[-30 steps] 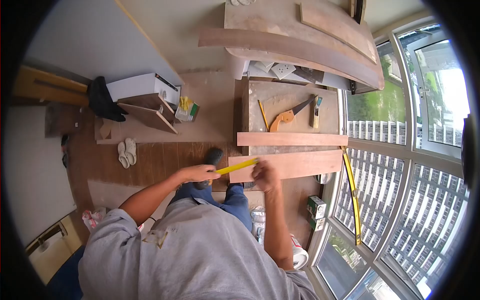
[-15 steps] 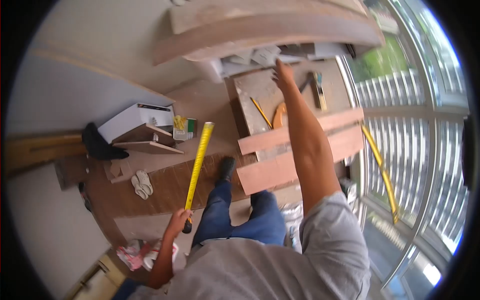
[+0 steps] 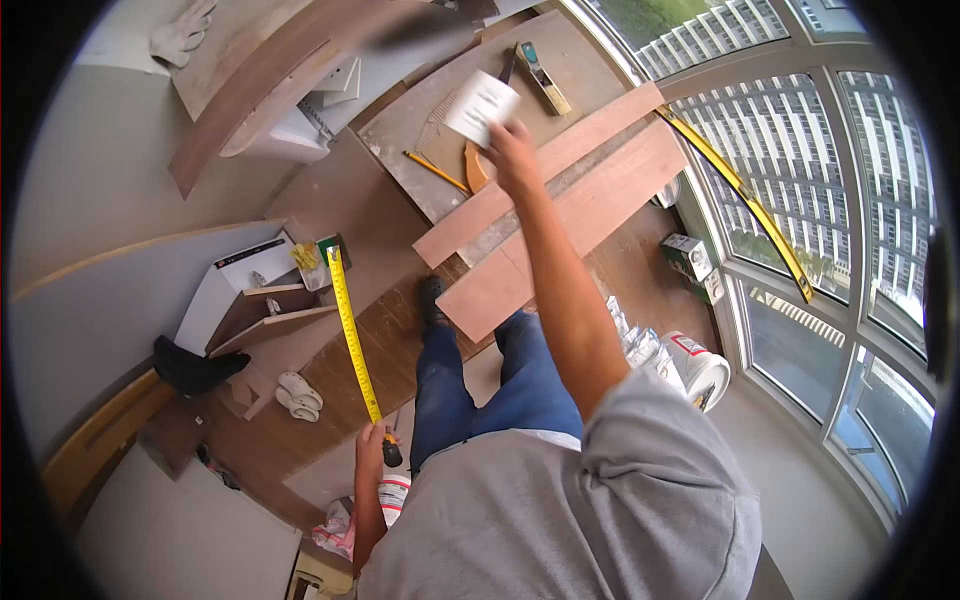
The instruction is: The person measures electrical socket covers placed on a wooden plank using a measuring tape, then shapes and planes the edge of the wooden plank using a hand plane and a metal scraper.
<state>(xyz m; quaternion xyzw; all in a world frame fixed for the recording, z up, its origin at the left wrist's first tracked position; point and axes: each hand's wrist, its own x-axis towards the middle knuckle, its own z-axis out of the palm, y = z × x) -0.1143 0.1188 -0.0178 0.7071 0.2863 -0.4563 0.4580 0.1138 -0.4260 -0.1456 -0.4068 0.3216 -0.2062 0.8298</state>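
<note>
My left hand (image 3: 372,447) is closed around a tape measure (image 3: 352,335), whose yellow blade stands extended away from me. Held out over the workbench (image 3: 400,130), my right hand (image 3: 512,158) grips a white sheet of paper (image 3: 482,110) with dark marks on it, too blurred to read. Below the sheet lie a pencil (image 3: 437,172) and an orange curved handle (image 3: 474,168), perhaps a saw's. A hand plane (image 3: 542,80) rests farther back. Two pinkish wooden boards (image 3: 545,178) lie side by side across the bench's near part, partly behind my right forearm.
A yellow spirit level (image 3: 745,200) leans by the windows at right. White buckets (image 3: 708,380) and boxes (image 3: 690,262) stand on the floor there. To the left are an open cabinet piece (image 3: 270,305), white clogs (image 3: 298,397) and a dark cloth (image 3: 195,368). A curved wooden panel (image 3: 250,95) overhangs the upper left.
My right hand has come back from the papers under the curved panel and now holds a white sheet. The view has turned; the tape's blade now tilts left.
</note>
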